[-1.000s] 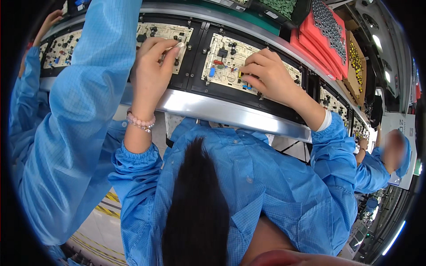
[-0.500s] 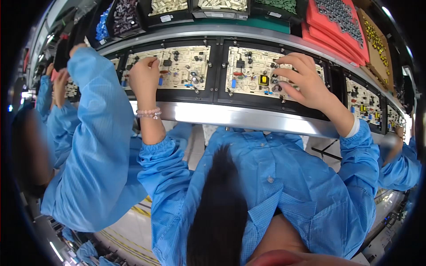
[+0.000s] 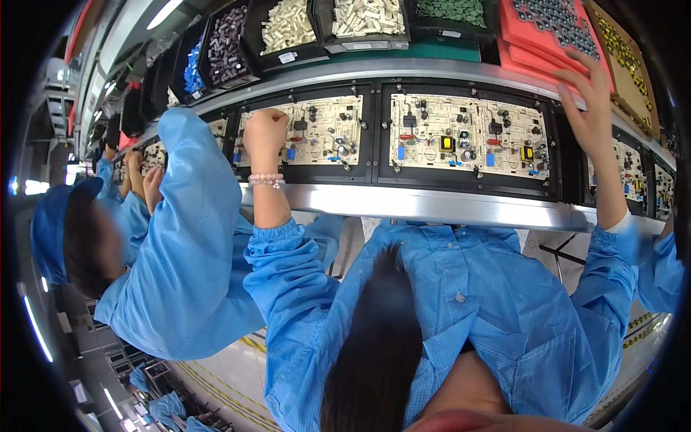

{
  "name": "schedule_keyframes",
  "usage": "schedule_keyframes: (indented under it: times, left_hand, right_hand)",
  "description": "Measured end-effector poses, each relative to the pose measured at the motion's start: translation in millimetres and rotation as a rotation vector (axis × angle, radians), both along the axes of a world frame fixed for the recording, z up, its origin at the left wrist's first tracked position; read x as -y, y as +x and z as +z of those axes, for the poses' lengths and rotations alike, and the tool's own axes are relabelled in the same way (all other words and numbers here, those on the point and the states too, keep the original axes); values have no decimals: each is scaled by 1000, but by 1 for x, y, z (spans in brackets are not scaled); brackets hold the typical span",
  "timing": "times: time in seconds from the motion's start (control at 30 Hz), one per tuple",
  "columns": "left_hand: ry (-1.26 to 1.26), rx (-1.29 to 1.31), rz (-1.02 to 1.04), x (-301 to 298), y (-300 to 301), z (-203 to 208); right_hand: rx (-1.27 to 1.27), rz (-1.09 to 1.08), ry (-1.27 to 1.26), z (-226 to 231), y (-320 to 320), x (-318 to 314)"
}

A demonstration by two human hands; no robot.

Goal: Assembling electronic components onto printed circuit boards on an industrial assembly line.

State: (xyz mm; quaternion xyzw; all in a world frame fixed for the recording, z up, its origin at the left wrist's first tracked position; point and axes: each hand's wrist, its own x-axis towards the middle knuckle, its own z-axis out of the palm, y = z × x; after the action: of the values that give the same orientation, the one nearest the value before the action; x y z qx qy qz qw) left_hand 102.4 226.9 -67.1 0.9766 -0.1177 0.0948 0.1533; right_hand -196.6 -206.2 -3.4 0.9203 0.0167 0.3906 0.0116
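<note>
My spread right hand [image 3: 594,119] has lifted, uncovering the circuit board [image 3: 468,119]; whether my curled left hand [image 3: 265,133] holds anything, I can't tell.

Wearer's two hands [image 3: 265,132] [image 3: 594,104], two white-part bins [image 3: 368,46], one green-part bin [image 3: 471,32], one cardboard box [image 3: 629,86]

Pale floor [image 3: 237,371], yellow-black striping [image 3: 254,344], tube light [image 3: 164,13]
</note>
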Motion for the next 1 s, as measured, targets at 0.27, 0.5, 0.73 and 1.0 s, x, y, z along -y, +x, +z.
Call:
schedule_keyframes:
  times: [0.27,0.5,0.73,1.0]
  left_hand:
    - [-7,39,-71,6,1,-3]
    - [226,43,-425,-3,15,3]
    - [595,48,-501,-4,14,24]
    - [35,365,-943,178,-51,86]
  right_hand:
    - [132,-110,-84,18,-3,43]
    - [79,-263,-62,26,45,89]
    - [-3,-295,228,2,85,104]
    - [152,-178,-142,-28,66,106]
